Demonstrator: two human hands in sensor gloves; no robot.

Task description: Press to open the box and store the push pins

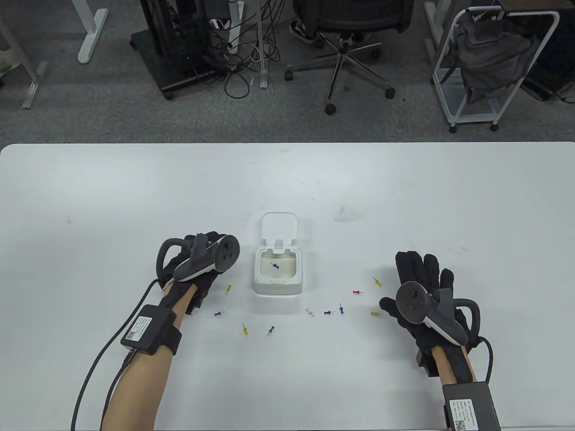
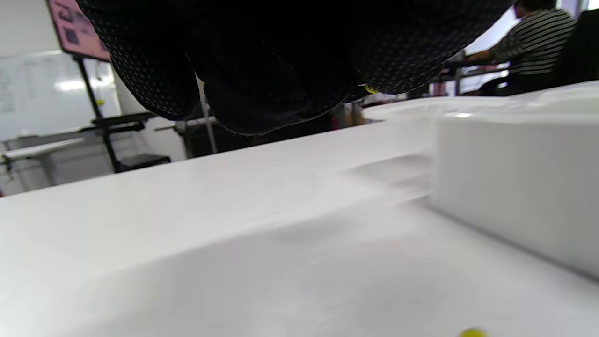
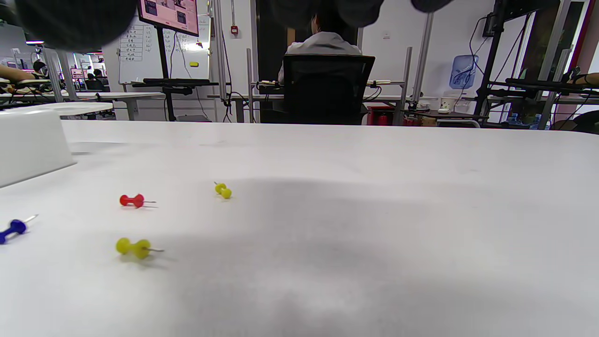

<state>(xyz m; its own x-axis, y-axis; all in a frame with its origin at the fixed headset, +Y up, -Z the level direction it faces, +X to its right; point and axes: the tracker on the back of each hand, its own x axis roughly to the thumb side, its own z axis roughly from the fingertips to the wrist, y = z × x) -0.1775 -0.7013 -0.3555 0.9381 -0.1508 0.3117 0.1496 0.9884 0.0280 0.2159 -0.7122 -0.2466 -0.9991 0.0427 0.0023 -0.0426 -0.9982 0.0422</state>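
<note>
The white box [image 1: 277, 282] stands mid-table with its lid [image 1: 279, 226] flipped open toward the far side. One blue push pin [image 1: 275, 266] lies inside. Several push pins lie loose around the box: yellow [image 1: 229, 288], blue [image 1: 218, 313], yellow [image 1: 245, 330], green [image 1: 270, 331], white [image 1: 310, 311], two blue [image 1: 334, 310], red [image 1: 357, 292] and two yellow [image 1: 377, 282]. My left hand [image 1: 197, 265] rests just left of the box, fingers bunched in the left wrist view [image 2: 262, 70], with a small yellow speck at one fingertip. My right hand [image 1: 422, 287] lies flat, fingers spread, empty, right of the pins.
The box wall [image 2: 514, 187] is close on the right in the left wrist view. The right wrist view shows the red pin [image 3: 132, 200], two yellow pins [image 3: 133, 247] and a blue one [image 3: 14, 228] on the table. An office chair [image 1: 346, 40] and a cart stand beyond the table.
</note>
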